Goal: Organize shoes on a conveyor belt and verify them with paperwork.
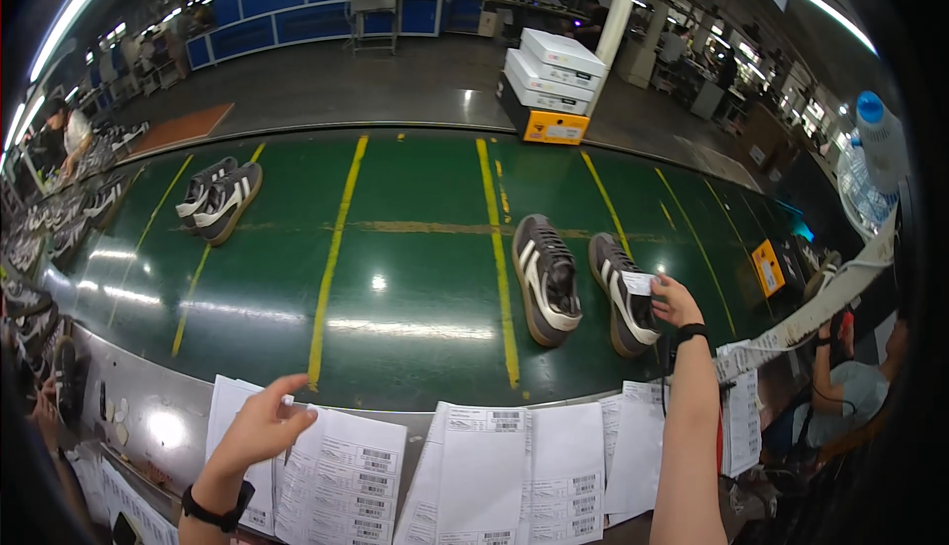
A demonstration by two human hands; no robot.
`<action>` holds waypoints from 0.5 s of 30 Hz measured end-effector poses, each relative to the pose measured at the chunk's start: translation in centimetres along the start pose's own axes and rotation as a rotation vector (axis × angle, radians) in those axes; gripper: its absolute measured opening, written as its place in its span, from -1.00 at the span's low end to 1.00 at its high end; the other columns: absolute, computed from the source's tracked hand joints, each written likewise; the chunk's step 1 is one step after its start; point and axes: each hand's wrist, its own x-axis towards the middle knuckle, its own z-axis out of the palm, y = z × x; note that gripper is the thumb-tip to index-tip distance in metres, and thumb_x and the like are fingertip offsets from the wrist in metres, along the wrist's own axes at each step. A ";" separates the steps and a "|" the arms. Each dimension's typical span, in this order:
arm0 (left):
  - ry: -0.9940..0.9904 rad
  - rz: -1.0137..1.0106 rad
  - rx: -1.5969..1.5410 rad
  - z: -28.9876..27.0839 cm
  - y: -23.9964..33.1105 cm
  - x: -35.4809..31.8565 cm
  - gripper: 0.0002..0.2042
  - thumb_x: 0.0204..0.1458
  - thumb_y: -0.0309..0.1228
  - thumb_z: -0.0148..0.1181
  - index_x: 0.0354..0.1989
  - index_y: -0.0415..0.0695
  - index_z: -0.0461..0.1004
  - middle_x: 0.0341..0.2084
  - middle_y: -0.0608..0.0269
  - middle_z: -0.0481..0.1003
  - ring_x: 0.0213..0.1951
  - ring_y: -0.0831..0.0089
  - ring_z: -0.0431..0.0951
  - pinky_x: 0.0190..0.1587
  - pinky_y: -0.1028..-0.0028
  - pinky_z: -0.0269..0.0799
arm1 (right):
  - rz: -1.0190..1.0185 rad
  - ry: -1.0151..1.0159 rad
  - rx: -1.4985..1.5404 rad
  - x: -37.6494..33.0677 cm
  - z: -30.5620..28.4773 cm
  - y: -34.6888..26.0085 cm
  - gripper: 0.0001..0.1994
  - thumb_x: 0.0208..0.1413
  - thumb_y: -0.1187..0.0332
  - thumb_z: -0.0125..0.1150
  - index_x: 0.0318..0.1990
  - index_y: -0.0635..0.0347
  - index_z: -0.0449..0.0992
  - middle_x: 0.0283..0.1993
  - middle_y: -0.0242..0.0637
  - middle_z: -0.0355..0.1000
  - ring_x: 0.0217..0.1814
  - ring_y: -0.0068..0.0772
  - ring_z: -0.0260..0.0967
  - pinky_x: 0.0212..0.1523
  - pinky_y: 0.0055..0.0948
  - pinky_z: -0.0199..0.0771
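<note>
My right hand (676,302) pinches a white paper label (638,284) at its edge. The label lies against the opening of a dark grey shoe (625,303) with white stripes and a gum sole. To its left stands the matching shoe (545,283), untouched, toe pointing away. Above the paper sheets, my left hand (261,426) has its thumb and index finger stretched forward. A small white piece (288,400) shows between its fingers; what it is cannot be made out. Below it lie white label sheets (346,466) with printed barcodes.
The green conveyor belt (415,278) has yellow cross lines. Another pair of grey shoes (222,199) stands at its far left. Shoe boxes (556,85) are stacked beyond the belt. More label sheets (479,471) cover the near ledge. A co-worker (840,387) is at the right.
</note>
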 end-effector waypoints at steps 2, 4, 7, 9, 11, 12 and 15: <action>0.172 0.180 0.139 -2.2 -0.8 1.5 -0.38 0.05 -0.33 0.28 0.28 -0.30 0.26 -0.08 -0.11 0.56 -0.27 0.35 0.65 -0.16 0.40 0.52 | 0.049 -0.058 -0.002 0.5 1.0 0.2 -0.19 0.04 0.22 0.39 0.44 -0.18 0.09 0.36 -0.34 0.16 0.25 0.01 0.19 0.16 0.01 0.26; 0.232 0.049 0.220 -4.6 -0.4 5.3 -0.37 0.02 -0.31 0.29 0.26 -0.31 0.27 -0.07 -0.10 0.55 -0.23 0.26 0.66 -0.14 0.35 0.53 | -0.034 0.268 -0.124 0.8 2.4 -0.5 -0.26 -0.08 0.37 0.28 0.36 0.08 0.21 0.26 -0.13 0.26 0.17 -0.03 0.28 0.12 -0.03 0.34; 0.364 0.108 0.544 -7.2 -6.4 17.4 -0.20 -0.06 -0.29 0.31 0.37 -0.25 0.08 0.05 -0.47 0.38 -0.07 -0.12 0.57 0.00 0.23 0.51 | -0.773 0.846 -0.477 0.7 -1.7 -0.5 -0.61 0.05 0.47 0.15 0.08 0.34 0.41 0.00 -0.10 0.44 -0.04 -0.25 0.44 0.02 -0.36 0.43; 0.502 0.043 0.773 -12.5 -10.6 19.1 -0.11 -0.08 -0.28 0.32 0.42 -0.21 -0.03 0.12 -0.62 0.26 0.04 -0.27 0.50 0.06 0.16 0.48 | -1.024 0.716 -0.402 -3.4 7.9 -1.7 -0.66 0.11 0.55 0.09 0.07 0.33 0.40 0.01 -0.11 0.42 0.00 -0.23 0.42 0.03 -0.35 0.42; 0.592 -0.180 0.904 -14.7 -10.1 22.9 0.02 -0.10 -0.27 0.34 0.47 -0.11 -0.27 0.22 -0.82 -0.05 0.21 -0.50 0.24 0.14 0.02 0.40 | -1.097 0.553 -0.536 -11.2 12.6 -2.5 -0.71 0.12 0.59 0.07 0.03 0.33 0.40 -0.02 -0.11 0.41 -0.01 -0.23 0.41 0.01 -0.35 0.42; 0.661 -0.191 0.895 -17.6 -12.3 25.1 0.08 -0.10 -0.24 0.36 0.48 0.00 -0.37 0.32 -0.71 -0.27 0.33 -0.54 -0.04 0.17 -0.15 0.31 | -1.107 0.423 -0.606 -14.2 14.7 -2.4 -0.71 0.10 0.60 0.09 0.00 0.34 0.40 -0.03 -0.10 0.40 -0.01 -0.23 0.41 -0.01 -0.33 0.42; 0.810 -0.253 1.077 -23.6 -9.9 28.1 0.03 -0.22 -0.11 0.46 0.45 0.02 -0.04 0.39 -0.51 -0.26 0.43 -0.34 -0.26 0.25 -0.29 0.09 | -1.155 0.168 -0.755 -20.9 18.7 -1.1 -0.77 0.00 0.63 0.14 -0.14 0.33 0.40 -0.22 -0.08 0.41 -0.12 -0.13 0.39 -0.09 -0.27 0.39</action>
